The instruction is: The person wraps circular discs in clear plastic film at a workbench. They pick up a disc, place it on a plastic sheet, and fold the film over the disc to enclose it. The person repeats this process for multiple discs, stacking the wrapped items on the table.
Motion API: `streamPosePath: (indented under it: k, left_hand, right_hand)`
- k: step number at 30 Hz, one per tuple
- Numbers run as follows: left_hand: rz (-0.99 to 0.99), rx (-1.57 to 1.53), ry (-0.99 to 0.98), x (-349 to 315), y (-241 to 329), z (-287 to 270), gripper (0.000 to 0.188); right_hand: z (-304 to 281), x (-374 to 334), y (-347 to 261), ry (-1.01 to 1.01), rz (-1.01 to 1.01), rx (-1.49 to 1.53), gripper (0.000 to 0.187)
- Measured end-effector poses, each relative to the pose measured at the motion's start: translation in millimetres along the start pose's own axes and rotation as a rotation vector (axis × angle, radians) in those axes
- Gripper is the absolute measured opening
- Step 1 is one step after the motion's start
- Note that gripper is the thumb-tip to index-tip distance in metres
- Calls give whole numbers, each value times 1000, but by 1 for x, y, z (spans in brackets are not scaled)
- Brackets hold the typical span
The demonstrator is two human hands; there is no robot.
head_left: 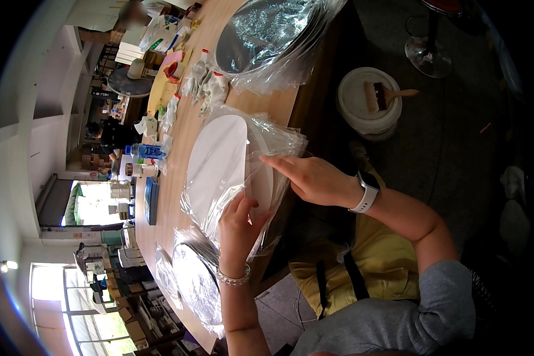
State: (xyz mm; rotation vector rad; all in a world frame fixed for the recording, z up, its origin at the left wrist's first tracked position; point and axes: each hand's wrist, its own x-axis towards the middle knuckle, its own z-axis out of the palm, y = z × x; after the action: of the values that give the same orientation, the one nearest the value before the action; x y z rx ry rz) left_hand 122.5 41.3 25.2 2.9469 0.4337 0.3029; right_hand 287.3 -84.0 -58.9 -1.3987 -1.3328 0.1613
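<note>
Clear plastic film (283, 140) wraps a white round panel (216, 160) lying on the surface (171, 207). The left hand (237, 228) is half curled, thumb and fingers parted, touching the film. The right hand (314, 180) sets nearly straight fingers on it; whether it pinches any, I can't tell. Farther right, a brush (388, 97) rests on a white bucket (351, 92).

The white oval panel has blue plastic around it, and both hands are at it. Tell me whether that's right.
Wrong colour: the head view shows clear plastic around the white oval panel, with the left hand and right hand at it.
</note>
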Motion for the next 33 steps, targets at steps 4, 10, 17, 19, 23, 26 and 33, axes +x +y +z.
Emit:
streamPosePath:
  k: [4, 10, 17, 19, 23, 26, 33]
  left_hand:
    - [-19, 5, -17, 1, 2, -3, 29]
    - [-14, -31, 15, -2, 5, -3, 24]
    - [67, 92, -44, 3, 8, -4, 27]
    - [25, 58, -31, 5, 16, -5, 28]
    - [37, 96, -47, 4, 6, -5, 32]
    - [-5, 20, -65, 4, 6, -7, 31]
    - [19, 63, -16, 0, 7, -4, 36]
  right_hand:
    - [-2, 1, -2, 2, -8, 0, 71]
    - [-1, 0, -1, 31, -20, 7, 71]
    - [-1, 1, -2, 39, -10, 12, 71]
    - [-2, 1, -2, 20, 8, 23, 71]
    - [-1, 0, -1, 9, 14, 19, 71]
    - [-2, 0, -1, -2, 19, 24, 71]
    - [-3, 1, -1, 13, -4, 31, 71]
